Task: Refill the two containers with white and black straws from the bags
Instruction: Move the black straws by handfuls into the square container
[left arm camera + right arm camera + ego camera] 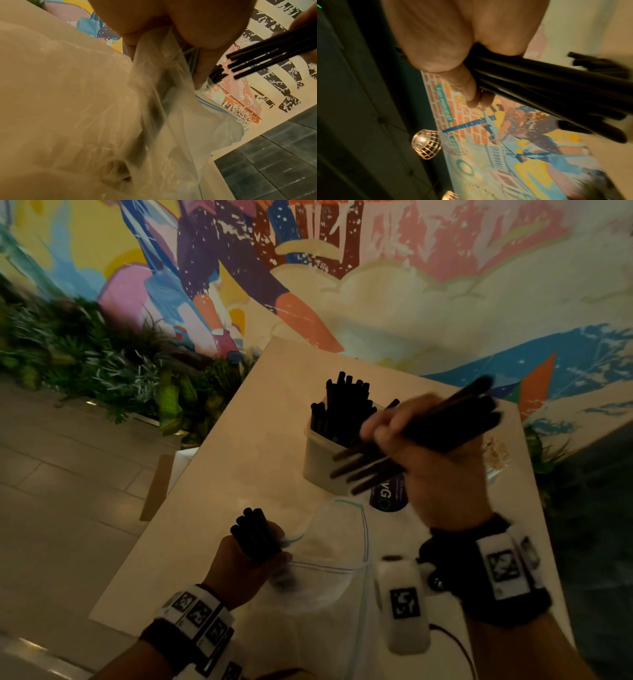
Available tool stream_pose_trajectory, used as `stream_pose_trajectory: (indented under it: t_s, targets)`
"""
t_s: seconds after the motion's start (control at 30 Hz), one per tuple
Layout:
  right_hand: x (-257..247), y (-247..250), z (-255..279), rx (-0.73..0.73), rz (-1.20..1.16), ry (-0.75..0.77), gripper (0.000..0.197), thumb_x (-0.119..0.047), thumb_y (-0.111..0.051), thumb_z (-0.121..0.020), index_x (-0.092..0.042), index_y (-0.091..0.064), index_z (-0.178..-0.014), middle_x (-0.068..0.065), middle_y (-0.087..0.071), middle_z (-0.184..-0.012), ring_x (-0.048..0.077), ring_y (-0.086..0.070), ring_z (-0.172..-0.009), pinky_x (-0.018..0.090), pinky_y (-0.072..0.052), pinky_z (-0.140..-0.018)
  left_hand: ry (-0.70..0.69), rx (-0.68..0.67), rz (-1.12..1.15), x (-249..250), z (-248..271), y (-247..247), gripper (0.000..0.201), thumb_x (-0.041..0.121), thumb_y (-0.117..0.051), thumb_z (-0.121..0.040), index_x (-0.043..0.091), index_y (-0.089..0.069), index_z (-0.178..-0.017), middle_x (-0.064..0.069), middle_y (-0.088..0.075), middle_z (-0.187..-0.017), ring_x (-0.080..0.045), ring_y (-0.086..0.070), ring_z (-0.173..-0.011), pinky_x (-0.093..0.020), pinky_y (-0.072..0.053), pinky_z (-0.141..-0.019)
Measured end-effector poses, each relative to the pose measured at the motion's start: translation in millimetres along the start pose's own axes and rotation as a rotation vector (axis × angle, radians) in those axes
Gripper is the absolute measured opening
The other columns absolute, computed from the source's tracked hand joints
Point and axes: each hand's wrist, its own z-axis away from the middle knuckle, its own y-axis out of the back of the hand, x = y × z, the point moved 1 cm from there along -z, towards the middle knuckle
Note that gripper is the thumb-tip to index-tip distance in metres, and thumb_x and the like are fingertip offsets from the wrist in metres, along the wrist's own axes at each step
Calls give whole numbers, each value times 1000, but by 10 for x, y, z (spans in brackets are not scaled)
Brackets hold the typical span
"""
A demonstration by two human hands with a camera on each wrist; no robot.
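Observation:
A white container (317, 462) on the pale table (239, 460) holds upright black straws (344, 409). My right hand (424, 453) grips a bundle of black straws (442, 428), tilted, just right of and above the container; the bundle (547, 86) fills the right wrist view. My left hand (246, 559) holds a second bunch of black straws (255, 534) together with the clear zip bag (329, 556), whose mouth lies open toward the container. The bag's plastic (154, 108) hangs from my fingers (202, 27) in the left wrist view. No white straws are visible.
A dark can with a label (388, 496) stands behind the bag, beside the container. A small whitish cluster (496, 453) sits at the table's right edge. Green plants (102, 364) line the floor to the left, under a painted mural wall (376, 268).

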Motion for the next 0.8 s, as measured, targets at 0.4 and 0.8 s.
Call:
stream_pose_trajectory:
  t_s: [0.4,0.8]
  targets:
    - [-436,22,-888,55,72,641,27,16,-58,-83,-2,-47,-101,19,-53,-102,38,-58,-88,56,-50,-87,38,17,-7,-46,26,44,31,42,-75,-57,32,-66,-85,8,-68,-84,-12,-65,-80,-37,-55,-73]
    - [316,96,-817,214,18,221,37,11,-65,-77,-25,-66,-68,1,-64,-74,28,-63,-78,49,-51,-91,45,47,7,-16,31,43,31,29,-80,-54,34,-66,-82,11,-68,-86,-8,-64,-78,-21,-53,-69]
